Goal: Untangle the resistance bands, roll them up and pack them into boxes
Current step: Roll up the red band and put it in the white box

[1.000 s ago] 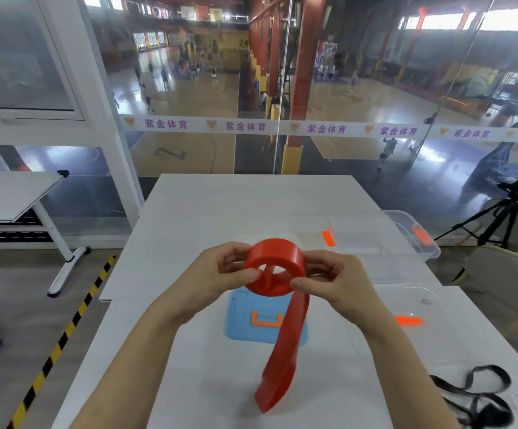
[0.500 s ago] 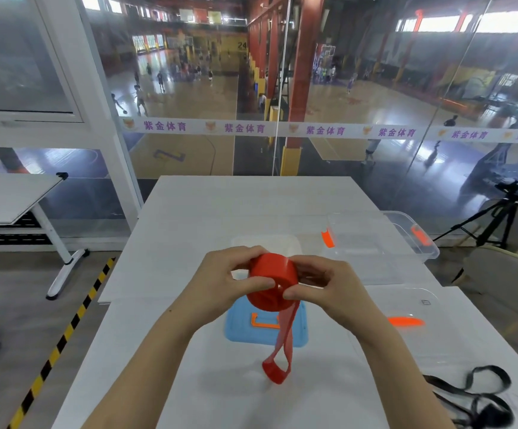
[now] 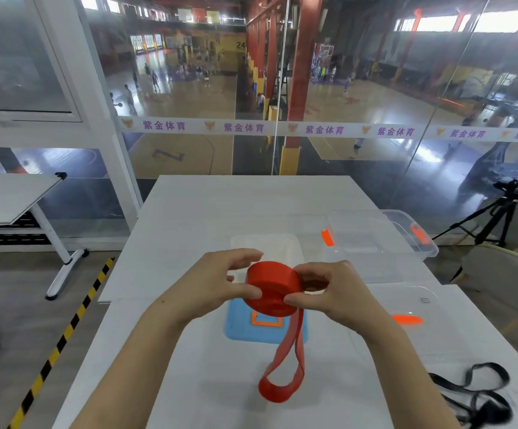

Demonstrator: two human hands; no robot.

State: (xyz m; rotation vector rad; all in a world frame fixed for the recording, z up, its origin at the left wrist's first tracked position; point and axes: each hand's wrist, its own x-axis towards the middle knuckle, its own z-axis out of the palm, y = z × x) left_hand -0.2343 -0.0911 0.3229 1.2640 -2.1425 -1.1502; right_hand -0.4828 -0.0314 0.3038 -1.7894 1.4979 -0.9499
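Observation:
A red resistance band (image 3: 271, 287) is held above the white table (image 3: 189, 243), most of it wound into a thick roll. My left hand (image 3: 220, 281) pinches the roll's left side and my right hand (image 3: 332, 292) grips its right side. A short loop of the band hangs below the roll, its end near the tabletop. A black band (image 3: 474, 394) lies tangled at the near right. A clear box with orange clips (image 3: 381, 239) stands at the far right. Under my hands lie a blue lid with an orange handle (image 3: 236, 326) and a clear box (image 3: 267, 246).
A clear lid with an orange clip (image 3: 406, 320) lies to the right of my hands. A glass wall (image 3: 282, 88) rises behind the table. A tripod (image 3: 496, 215) stands at the right, a second table (image 3: 7, 196) at the left, and striped floor tape (image 3: 65, 329) runs alongside.
The roll has grown tighter and thicker as both hands wound it. The hanging tail has shortened from a long strip to a short loop.

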